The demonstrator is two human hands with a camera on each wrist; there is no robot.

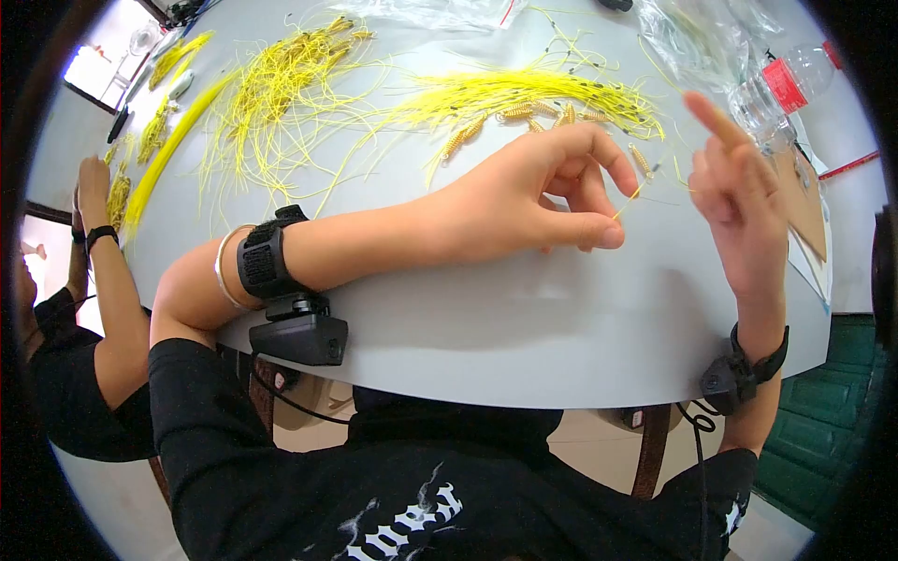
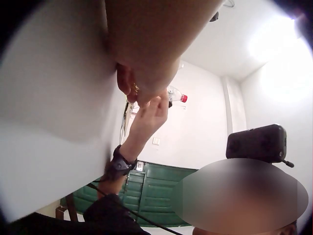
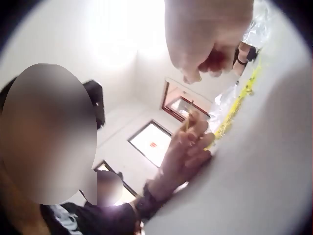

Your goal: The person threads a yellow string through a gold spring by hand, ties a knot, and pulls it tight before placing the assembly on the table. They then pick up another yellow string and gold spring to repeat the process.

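My left hand (image 1: 524,192) is over the table, its thumb and index finger pinching a thin yellow line (image 1: 629,205). Fine strands show just past those fingertips, towards the right hand. My right hand (image 1: 744,192) is raised a short way to the right, index finger extended and the other fingers bent in; I cannot tell whether it holds a strand. Just beyond the left hand lie several gold wire coils (image 1: 460,138), with one single coil (image 1: 641,161) near its fingertips. Behind them a bundle of yellow lines (image 1: 524,92) with small dark pieces stretches across the table.
A tangled heap of yellow lines (image 1: 290,79) lies at the back left, beside a long yellow bundle (image 1: 173,150). Clear plastic bags (image 1: 697,37), a bottle (image 1: 786,86) with a red label and brown cardboard (image 1: 800,201) occupy the right. Another person's arm (image 1: 110,280) reaches in at left.
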